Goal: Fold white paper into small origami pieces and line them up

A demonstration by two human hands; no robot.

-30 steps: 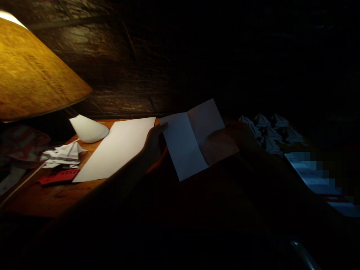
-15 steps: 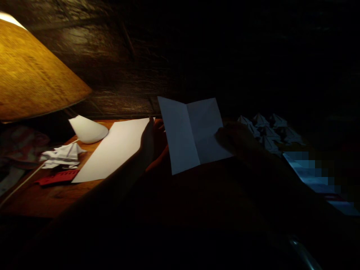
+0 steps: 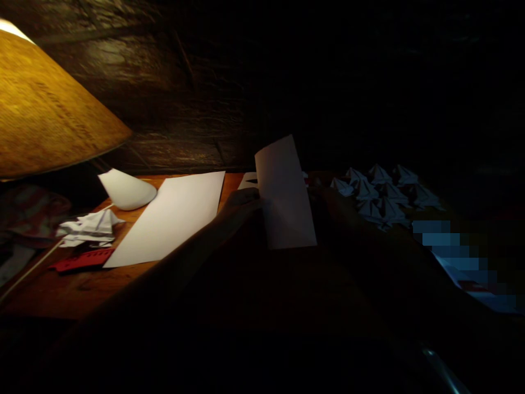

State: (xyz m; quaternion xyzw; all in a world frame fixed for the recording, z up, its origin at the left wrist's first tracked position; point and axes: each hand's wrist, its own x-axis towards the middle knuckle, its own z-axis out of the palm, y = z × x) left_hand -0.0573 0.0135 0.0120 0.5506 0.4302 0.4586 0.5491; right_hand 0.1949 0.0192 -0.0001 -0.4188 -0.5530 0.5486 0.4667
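A white sheet of paper (image 3: 286, 200), folded over along its length, stands upright in front of me. At its left edge my left hand (image 3: 243, 201) is closed, with the fingertips against the paper. My right hand (image 3: 324, 196) is a dark shape just past the paper's right edge; shadow hides its fingers, so its grip is unclear. Behind the folded paper a pale printed piece (image 3: 248, 181) with a dark mark shows in part on the table. To the right of my right hand lie several small folded paper shapes (image 3: 379, 191).
On the left a lit lamp with a yellow shade (image 3: 53, 109) hangs over the wooden table (image 3: 135, 282). Under it are a large white sheet (image 3: 172, 219), a curled paper (image 3: 129, 189), a crumpled striped paper (image 3: 92, 227) and a red object (image 3: 82, 261). A pale cord (image 3: 33, 271) runs leftward.
The paper was spread open with a centre crease and is now folded over into a narrower shape. My left hand has moved right onto its edge. My right hand has shifted slightly left.
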